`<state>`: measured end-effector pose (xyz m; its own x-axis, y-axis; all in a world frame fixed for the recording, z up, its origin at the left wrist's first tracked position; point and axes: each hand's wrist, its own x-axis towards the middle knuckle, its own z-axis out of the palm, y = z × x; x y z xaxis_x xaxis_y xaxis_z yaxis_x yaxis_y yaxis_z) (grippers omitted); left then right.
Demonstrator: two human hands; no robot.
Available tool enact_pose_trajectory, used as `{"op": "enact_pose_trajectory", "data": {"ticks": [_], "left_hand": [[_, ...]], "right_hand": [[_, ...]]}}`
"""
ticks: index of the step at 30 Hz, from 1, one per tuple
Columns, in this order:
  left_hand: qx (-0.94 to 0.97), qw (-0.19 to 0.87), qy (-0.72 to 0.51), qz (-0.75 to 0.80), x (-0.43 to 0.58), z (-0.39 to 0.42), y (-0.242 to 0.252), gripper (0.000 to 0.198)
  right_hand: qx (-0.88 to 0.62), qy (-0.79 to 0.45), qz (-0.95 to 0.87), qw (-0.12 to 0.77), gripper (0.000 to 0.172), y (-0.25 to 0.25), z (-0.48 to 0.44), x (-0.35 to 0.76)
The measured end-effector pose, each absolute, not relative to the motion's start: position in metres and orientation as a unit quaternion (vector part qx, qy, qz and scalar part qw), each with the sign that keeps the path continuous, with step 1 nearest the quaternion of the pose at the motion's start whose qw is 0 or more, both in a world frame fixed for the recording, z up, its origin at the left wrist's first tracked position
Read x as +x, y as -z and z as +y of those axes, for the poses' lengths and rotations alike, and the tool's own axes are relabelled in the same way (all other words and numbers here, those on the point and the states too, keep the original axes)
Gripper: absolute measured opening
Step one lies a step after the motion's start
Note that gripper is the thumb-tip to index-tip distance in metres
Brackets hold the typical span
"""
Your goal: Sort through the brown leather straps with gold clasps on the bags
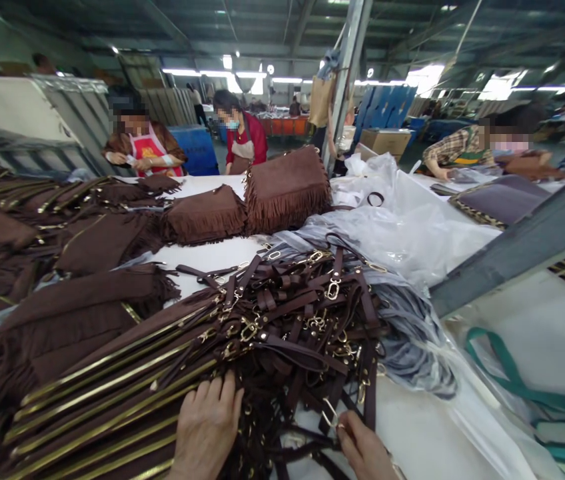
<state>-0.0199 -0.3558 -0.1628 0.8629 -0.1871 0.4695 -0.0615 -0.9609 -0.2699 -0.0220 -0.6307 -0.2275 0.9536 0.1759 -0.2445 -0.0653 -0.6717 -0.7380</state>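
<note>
My left hand (207,423) lies curled at the right end of a stack of dark brown fringed bags (107,393) with gold zippers. Its fingertips are hidden among the dark material, so what they grip does not show. Lower right, my right hand (365,447) has thumb and fingers closed on a gold-coloured metal clasp (330,413). Between and beyond both hands spreads a tangled heap of brown straps (302,313) with gold snap hooks and rings.
Finished-looking fringed brown bags (287,187) are piled further back. Clear plastic wrap (382,207) and bundled grey straps (417,340) lie to the right, before a slanting metal post (522,233). Green straps (507,367) rest at far right. Several co-workers stand across the white table.
</note>
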Motion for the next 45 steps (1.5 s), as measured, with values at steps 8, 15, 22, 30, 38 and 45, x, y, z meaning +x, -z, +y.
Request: {"op": "enact_pose_trajectory", "data": {"ticks": [8,15,22,30,38,45], "left_hand": [[-0.959,-0.172,0.202,0.095,-0.040,-0.387,0.153,0.027],[-0.710,-0.667,-0.186,-0.125,-0.035,-0.422,0.150,0.051],[-0.661,-0.700,-0.168,-0.209,-0.037,-0.421,0.164,0.055],[-0.684,-0.670,-0.178,-0.226,-0.039,-0.418,0.160,0.049],[-0.805,-0.537,-0.153,-0.202,-0.042,-0.415,0.164,0.034],[-0.954,-0.150,0.258,-0.002,-0.037,-0.371,0.148,0.022]], "right_hand": [[-0.659,-0.307,-0.018,0.686,0.028,0.169,-0.610,-0.028],[-0.572,-0.354,-0.049,0.739,0.032,0.162,-0.587,-0.025],[-0.852,-0.124,-0.260,0.438,0.023,0.163,-0.570,-0.031],[-0.912,0.176,-0.292,0.229,0.034,0.232,-0.544,-0.043],[-0.915,0.189,-0.239,0.265,0.031,0.255,-0.530,-0.046],[-0.919,0.134,-0.201,0.310,0.028,0.239,-0.529,-0.040]]}}
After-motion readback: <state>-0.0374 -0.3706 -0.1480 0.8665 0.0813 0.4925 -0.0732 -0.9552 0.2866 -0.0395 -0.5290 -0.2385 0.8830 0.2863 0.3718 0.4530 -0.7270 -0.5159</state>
